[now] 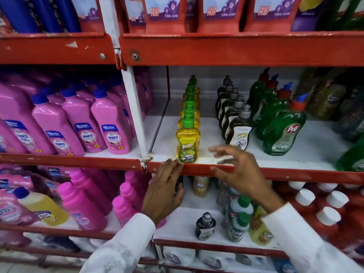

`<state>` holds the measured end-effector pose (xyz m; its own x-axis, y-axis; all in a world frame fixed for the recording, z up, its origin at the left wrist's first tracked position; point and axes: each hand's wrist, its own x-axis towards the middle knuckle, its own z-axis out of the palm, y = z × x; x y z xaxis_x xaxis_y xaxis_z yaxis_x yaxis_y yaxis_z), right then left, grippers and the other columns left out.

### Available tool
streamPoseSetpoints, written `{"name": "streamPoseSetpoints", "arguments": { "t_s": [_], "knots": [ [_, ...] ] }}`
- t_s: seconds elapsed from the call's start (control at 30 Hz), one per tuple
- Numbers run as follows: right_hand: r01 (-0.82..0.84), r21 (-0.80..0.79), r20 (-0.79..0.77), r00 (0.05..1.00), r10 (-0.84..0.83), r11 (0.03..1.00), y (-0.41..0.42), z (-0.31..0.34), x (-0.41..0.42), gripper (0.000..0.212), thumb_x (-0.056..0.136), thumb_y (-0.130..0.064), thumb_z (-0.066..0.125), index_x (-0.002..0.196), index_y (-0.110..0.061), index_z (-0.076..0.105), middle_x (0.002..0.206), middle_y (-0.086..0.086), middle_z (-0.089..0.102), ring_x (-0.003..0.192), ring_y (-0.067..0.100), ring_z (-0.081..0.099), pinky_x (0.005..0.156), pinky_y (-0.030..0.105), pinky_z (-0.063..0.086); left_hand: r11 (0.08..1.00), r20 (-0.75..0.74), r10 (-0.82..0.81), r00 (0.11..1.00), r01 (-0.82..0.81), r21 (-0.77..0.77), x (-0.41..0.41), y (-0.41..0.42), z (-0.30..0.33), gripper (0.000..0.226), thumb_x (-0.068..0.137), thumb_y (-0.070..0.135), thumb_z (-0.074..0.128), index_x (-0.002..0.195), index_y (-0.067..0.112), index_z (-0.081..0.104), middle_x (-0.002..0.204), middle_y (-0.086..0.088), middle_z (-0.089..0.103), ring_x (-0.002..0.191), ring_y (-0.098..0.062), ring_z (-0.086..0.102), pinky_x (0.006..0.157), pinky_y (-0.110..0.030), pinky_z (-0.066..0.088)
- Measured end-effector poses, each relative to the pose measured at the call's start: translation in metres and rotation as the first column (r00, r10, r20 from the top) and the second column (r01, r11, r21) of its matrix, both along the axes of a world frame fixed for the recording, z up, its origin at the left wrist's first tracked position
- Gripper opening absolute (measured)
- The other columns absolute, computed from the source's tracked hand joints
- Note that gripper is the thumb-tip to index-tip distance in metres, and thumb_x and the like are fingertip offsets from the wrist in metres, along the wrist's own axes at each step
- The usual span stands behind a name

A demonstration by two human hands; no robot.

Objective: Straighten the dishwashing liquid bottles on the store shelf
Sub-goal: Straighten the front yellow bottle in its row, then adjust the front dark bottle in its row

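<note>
A single-file row of yellow dishwashing liquid bottles with green caps [187, 143] runs front to back on the middle shelf [275, 175], all upright. To its right stands a row of dark bottles with grey caps [239, 134], then green bottles with red and blue caps [283, 133]. My left hand [166, 187] hangs in front of the red shelf edge, fingertips just below and left of the front yellow bottle, holding nothing. My right hand [239, 170] is spread open in front of the shelf between the yellow and dark rows, touching no bottle.
Pink bottles with blue caps [78, 131] fill the left bay behind a white upright post [136, 113]. Red pouches [216, 14] stand on the shelf above. The shelf below carries mixed bottles [239, 219] and red ones with white caps [327, 209].
</note>
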<state>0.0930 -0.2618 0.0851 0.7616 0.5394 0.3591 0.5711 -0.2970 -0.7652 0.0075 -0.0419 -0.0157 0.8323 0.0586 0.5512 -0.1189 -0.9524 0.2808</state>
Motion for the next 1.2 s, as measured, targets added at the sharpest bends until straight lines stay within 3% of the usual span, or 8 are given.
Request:
{"name": "streamPoseSetpoints", "arguments": {
  "t_s": [0.17,0.3,0.4,0.5,0.73,0.87,1.03,1.2],
  "knots": [
    [0.024,-0.230,-0.212,0.974,-0.074,0.973,-0.022,-0.110,-0.010,0.041,0.078,-0.007,0.077,0.115,-0.022,0.068,0.099,-0.010,0.070,0.081,0.005,0.066,0.068,0.007,0.049,0.997,-0.010,-0.015,1.000,0.015,0.077,0.009,-0.023,-0.004,0.063,0.085,0.022,0.059,0.145,0.009,0.045,0.146,-0.019,0.049,0.139,-0.037,0.038,0.120,-0.054,0.030],
    [-0.050,-0.402,-0.244,0.968,-0.055,0.914,-0.009,-0.172,-0.016,0.046,0.075,-0.014,0.074,0.121,-0.016,0.067,0.116,0.000,0.070,0.098,0.012,0.065,0.075,0.002,0.042,0.995,-0.056,0.010,0.998,-0.004,0.103,0.009,-0.037,-0.007,0.068,0.085,0.023,0.061,0.148,0.012,0.040,0.153,-0.021,0.039,0.146,-0.041,0.027,0.122,-0.056,0.024],
    [-0.029,-0.413,-0.209,0.976,-0.064,0.910,0.004,-0.190,-0.018,0.044,0.068,-0.011,0.071,0.112,-0.016,0.071,0.115,0.004,0.074,0.105,0.018,0.068,0.092,0.020,0.050,0.995,-0.071,0.012,0.997,-0.005,0.097,0.008,-0.041,-0.005,0.068,0.085,0.022,0.062,0.148,0.011,0.039,0.155,-0.020,0.037,0.148,-0.039,0.024,0.123,-0.053,0.025],
    [0.005,-0.414,-0.206,0.974,-0.099,0.910,0.011,-0.189,-0.015,0.035,0.068,-0.010,0.069,0.102,-0.013,0.075,0.106,0.006,0.077,0.098,0.022,0.071,0.091,0.031,0.055,0.996,-0.102,0.014,0.995,-0.004,0.089,0.008,-0.043,0.000,0.070,0.085,0.021,0.063,0.149,0.010,0.038,0.155,-0.018,0.039,0.148,-0.036,0.026,0.121,-0.052,0.028],
    [0.096,-0.273,-0.153,0.978,-0.142,0.957,-0.014,-0.119,-0.033,0.029,0.060,-0.018,0.078,0.089,-0.015,0.075,0.088,0.000,0.079,0.074,0.010,0.069,0.074,0.030,0.058,0.994,-0.110,-0.010,0.994,0.021,0.104,0.014,-0.048,0.009,0.066,0.086,0.019,0.064,0.146,0.007,0.041,0.149,-0.017,0.046,0.142,-0.032,0.038,0.120,-0.048,0.033],
    [0.214,-0.131,-0.084,0.970,-0.226,0.968,-0.045,-0.030,-0.034,0.042,0.060,-0.017,0.082,0.101,-0.023,0.075,0.086,-0.011,0.078,0.071,-0.002,0.070,0.071,0.020,0.059,0.994,-0.071,-0.033,0.997,0.040,0.105,0.023,-0.064,0.010,0.062,0.084,0.015,0.067,0.142,0.005,0.047,0.141,-0.017,0.054,0.135,-0.033,0.045,0.117,-0.046,0.036],
    [0.308,0.061,0.113,0.943,-0.313,0.949,-0.073,0.066,-0.026,0.046,0.063,-0.016,0.082,0.108,-0.023,0.073,0.089,-0.010,0.077,0.071,-0.001,0.071,0.073,0.016,0.059,0.992,-0.072,-0.046,0.996,0.054,0.113,0.035,-0.085,0.019,0.063,0.078,0.018,0.070,0.137,0.005,0.051,0.129,-0.017,0.059,0.122,-0.036,0.053,0.110,-0.049,0.042],
    [0.316,0.128,0.159,0.929,-0.334,0.940,-0.065,0.094,0.013,0.045,0.060,-0.018,0.082,0.104,-0.019,0.073,0.087,-0.005,0.078,0.067,0.002,0.070,0.070,0.027,0.063,0.991,-0.070,-0.017,0.997,0.026,0.131,0.040,-0.098,0.026,0.055,0.081,0.025,0.062,0.132,0.007,0.053,0.120,-0.013,0.060,0.113,-0.033,0.054,0.105,-0.044,0.044]
  ]
}}
